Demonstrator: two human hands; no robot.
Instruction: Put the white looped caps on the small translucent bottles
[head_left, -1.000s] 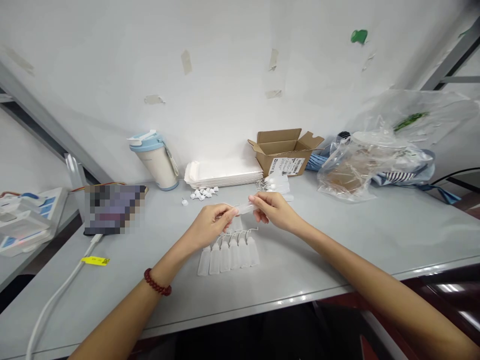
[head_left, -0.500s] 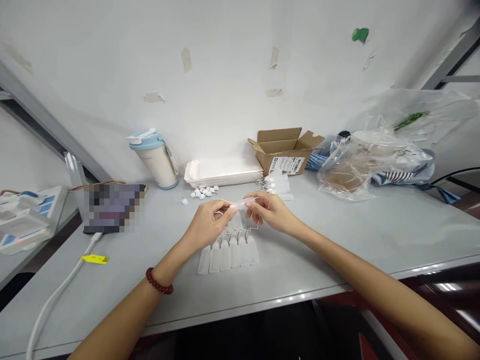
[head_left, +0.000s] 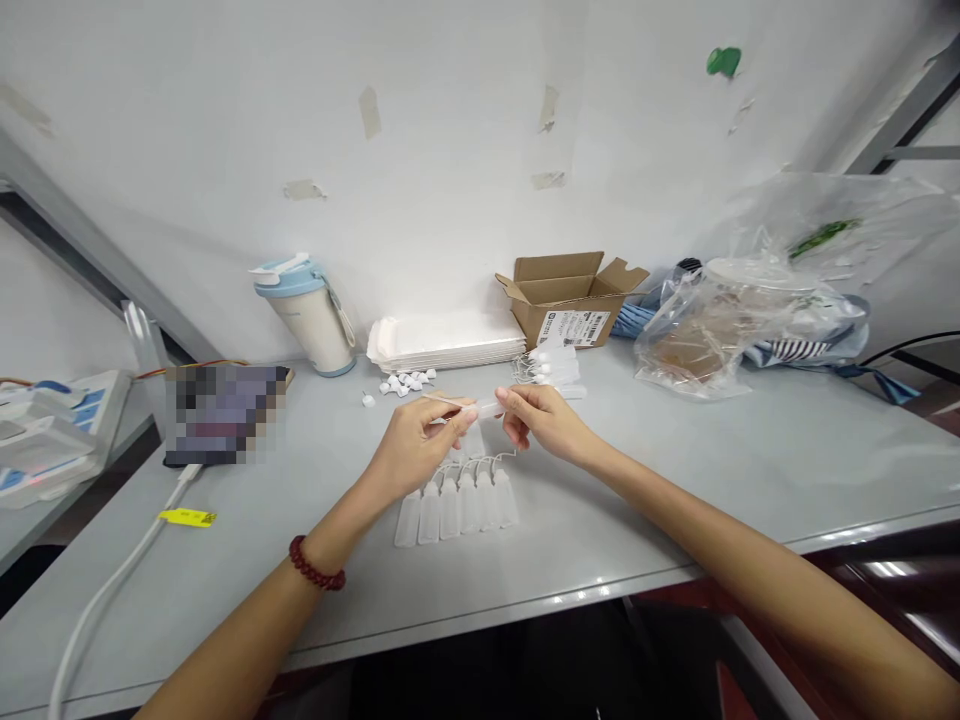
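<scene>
My left hand [head_left: 420,442] pinches one end of a small translucent squeeze bottle [head_left: 488,409]. A thin white stem [head_left: 442,400] sticks out to the left from between those fingers. At the bottle's other end my right hand [head_left: 549,420] is closed, its thumb and fingertips pressed on it. Below the hands lies a row of several squeeze bottles [head_left: 448,512] with bent thin spouts. Partly hidden behind my left hand, more translucent bottles [head_left: 472,440] lie on the table.
On the grey table [head_left: 637,500] are white caps [head_left: 406,383], white-capped bottles [head_left: 555,362], stacked white trays [head_left: 450,340], an open cardboard box [head_left: 571,305] and a tumbler [head_left: 306,318]. A phone [head_left: 225,415] with a cable [head_left: 112,585] lies left; a plastic bag [head_left: 697,340] sits right.
My right thumb has shifted up onto the bottle's end, and its fingers have closed in. The stem at my left hand now shows more clearly. The bottles on the table have not moved.
</scene>
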